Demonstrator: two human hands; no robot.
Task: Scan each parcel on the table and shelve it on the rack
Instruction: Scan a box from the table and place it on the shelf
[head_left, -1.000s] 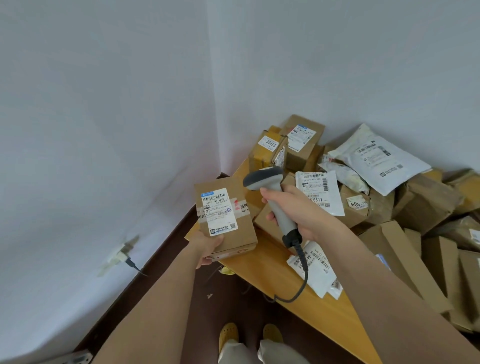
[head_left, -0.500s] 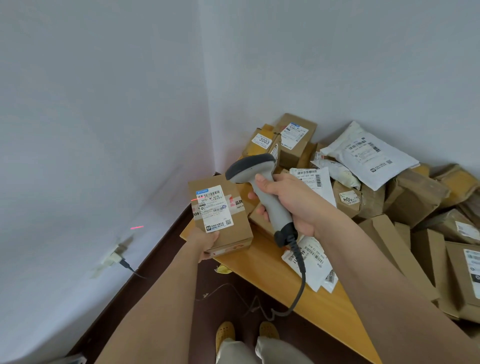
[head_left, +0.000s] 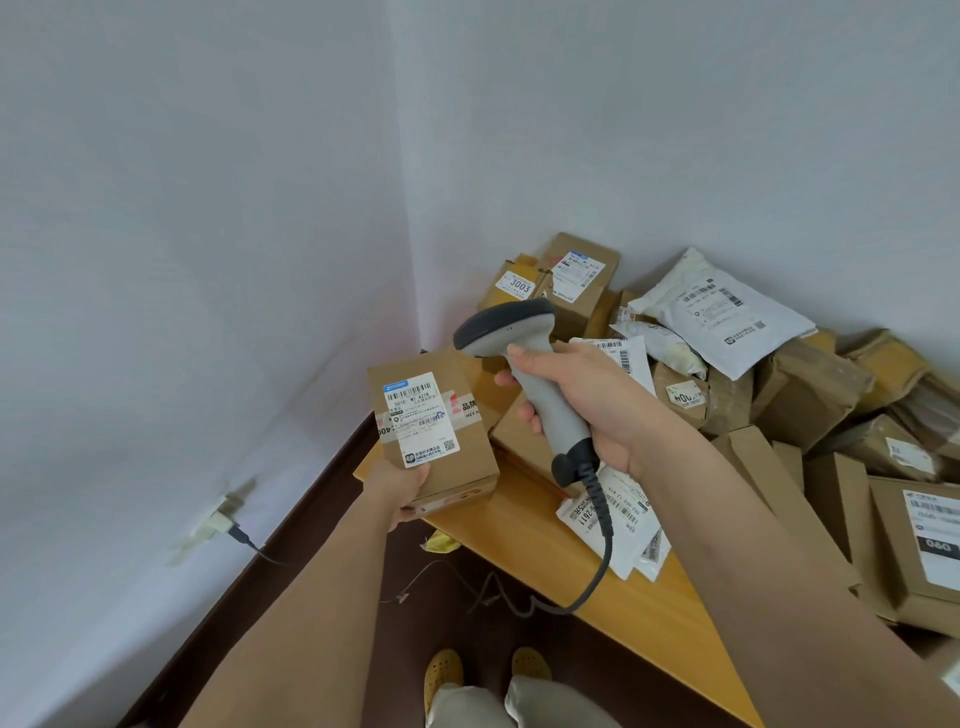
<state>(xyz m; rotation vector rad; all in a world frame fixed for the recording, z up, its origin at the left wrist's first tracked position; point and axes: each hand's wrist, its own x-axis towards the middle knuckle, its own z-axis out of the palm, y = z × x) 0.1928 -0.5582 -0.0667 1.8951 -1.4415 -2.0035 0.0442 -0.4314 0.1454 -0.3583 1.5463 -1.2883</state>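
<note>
Brown cardboard parcel (head_left: 434, 431) in the left hand (head_left: 400, 493) wears a white, black-barcoded label (head_left: 421, 420). Right hand (head_left: 587, 400) grips a grey scanner (head_left: 524, 364), darker at head and base, over the orange-yellow table (head_left: 545, 545).

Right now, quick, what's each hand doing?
Left hand: closed, holding a small cardboard parcel.
Right hand: closed around the barcode scanner.

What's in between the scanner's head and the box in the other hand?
Nothing. In the head view, only a bare bit of wooden table shows behind the gap between the scanner and the held box.
</note>
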